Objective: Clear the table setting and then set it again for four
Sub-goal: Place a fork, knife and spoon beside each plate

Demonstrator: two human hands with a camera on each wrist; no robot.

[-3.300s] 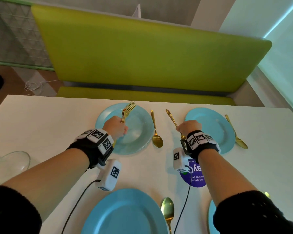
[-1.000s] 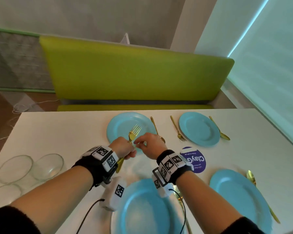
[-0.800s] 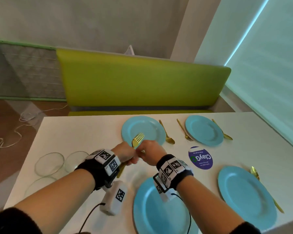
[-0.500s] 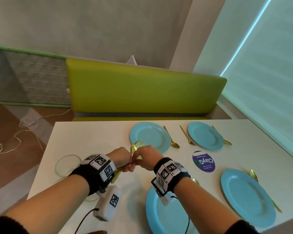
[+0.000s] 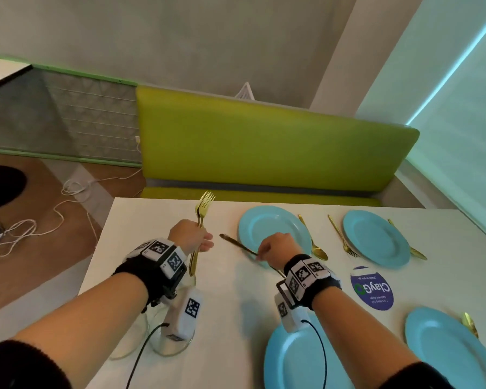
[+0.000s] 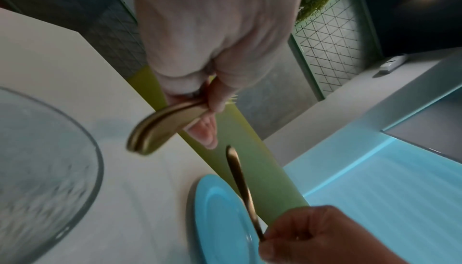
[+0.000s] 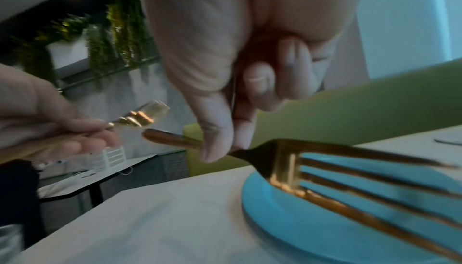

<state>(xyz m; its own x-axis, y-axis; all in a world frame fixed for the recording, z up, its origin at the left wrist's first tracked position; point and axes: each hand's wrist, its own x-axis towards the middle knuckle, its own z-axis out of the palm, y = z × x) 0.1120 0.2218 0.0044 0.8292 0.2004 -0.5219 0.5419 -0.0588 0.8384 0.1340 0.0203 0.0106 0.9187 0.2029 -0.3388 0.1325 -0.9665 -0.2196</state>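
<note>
My left hand grips two stacked gold forks by their handles, tines up, above the white table. To its right, my right hand pinches a single gold fork between thumb and fingers, over the left rim of the far left blue plate. Its handle points left and its tines point back toward my wrist. Three more blue plates lie on the table.
A gold spoon, a fork and another spoon lie beside the far plates. Glass bowls sit under my left wrist. A purple round sticker is on the table. A green bench runs behind it.
My hands were together at the forks in the left hand. They have drawn apart, and the right hand has come away rightward holding one fork.
</note>
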